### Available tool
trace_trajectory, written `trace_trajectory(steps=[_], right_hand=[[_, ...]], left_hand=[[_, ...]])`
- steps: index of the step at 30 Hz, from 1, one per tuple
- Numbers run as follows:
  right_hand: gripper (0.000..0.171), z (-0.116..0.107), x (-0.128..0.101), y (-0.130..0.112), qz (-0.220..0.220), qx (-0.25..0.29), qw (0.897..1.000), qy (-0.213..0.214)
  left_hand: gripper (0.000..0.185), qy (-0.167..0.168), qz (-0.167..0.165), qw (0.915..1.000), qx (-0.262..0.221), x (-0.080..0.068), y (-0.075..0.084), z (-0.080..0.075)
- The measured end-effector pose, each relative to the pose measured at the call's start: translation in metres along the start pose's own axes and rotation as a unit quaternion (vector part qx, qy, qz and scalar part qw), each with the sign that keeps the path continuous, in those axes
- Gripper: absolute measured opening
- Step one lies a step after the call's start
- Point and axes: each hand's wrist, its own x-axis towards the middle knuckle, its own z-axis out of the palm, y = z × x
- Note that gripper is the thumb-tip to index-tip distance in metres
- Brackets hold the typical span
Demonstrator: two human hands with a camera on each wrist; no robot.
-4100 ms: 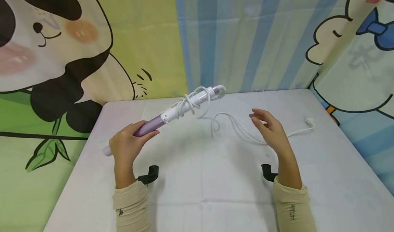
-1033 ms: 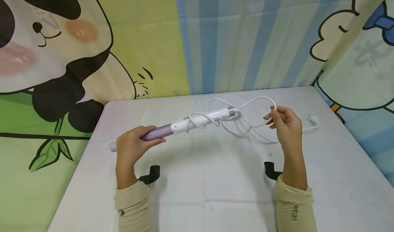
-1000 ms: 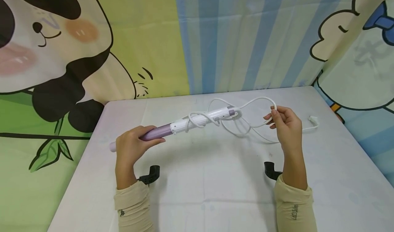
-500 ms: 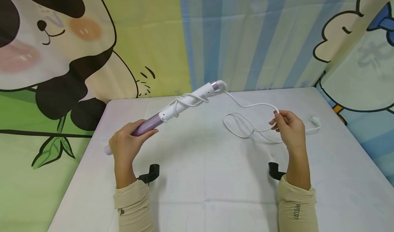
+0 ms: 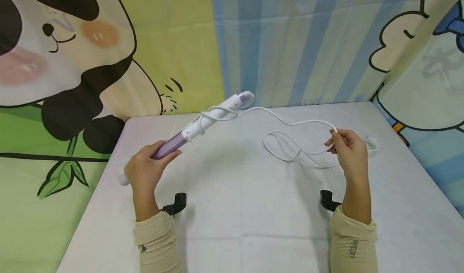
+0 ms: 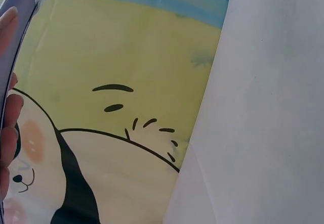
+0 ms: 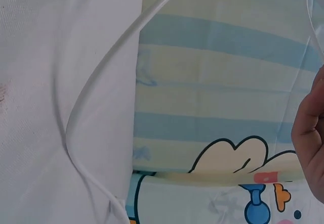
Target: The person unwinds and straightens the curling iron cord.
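My left hand (image 5: 145, 168) grips the purple end of a purple-and-white curling iron (image 5: 203, 122), raised above the table and slanting up to the right. Its white cord (image 5: 304, 123) still loops around the white part. My right hand (image 5: 351, 150) pinches that cord between thumb and fingers, drawing a stretch out to the right. In the left wrist view, fingers (image 6: 11, 107) wrap the purple part (image 6: 17, 37) at the left edge. The right wrist view has the cord (image 7: 93, 77) crossing, with part of my hand at the right edge.
A loose cord loop (image 5: 282, 158) and the white plug (image 5: 371, 143) lie on the white table (image 5: 235, 208) at the right. Behind the table hangs a cartoon-printed cloth (image 5: 275, 43). Black wrist mounts (image 5: 177, 203) stick out from both sleeves.
My right hand has taken hold of the cord and moved right with it. Fewer turns now wrap the curling iron, whose far end dipped, then rose again and shifted left.
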Motion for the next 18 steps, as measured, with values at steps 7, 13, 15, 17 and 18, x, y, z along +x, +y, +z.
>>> trace_trajectory(steps=[7,13,15,17,18], right_hand=[[0.023,0.022,-0.036,-0.078,-0.050,0.045,0.996,0.057],[0.018,0.031,-0.052,-0.115,-0.057,0.068,0.991,0.095],[0.018,0.030,-0.053,-0.118,-0.085,0.119,0.984,0.100],[0.018,0.029,-0.055,-0.120,-0.121,0.179,0.971,0.101],[0.018,0.029,-0.055,-0.120,-0.141,0.205,0.963,0.102]], left_hand=[[0.049,-0.031,0.024,0.9982,0.046,0.000,-0.004,0.000],[0.051,-0.067,0.020,0.9965,0.045,0.001,-0.005,0.002],[0.050,-0.082,0.012,0.9955,0.047,0.001,-0.004,0.002],[0.050,-0.102,0.010,0.9933,0.053,0.001,-0.003,0.001],[0.049,-0.116,0.011,0.9916,0.057,0.002,-0.002,0.000]])
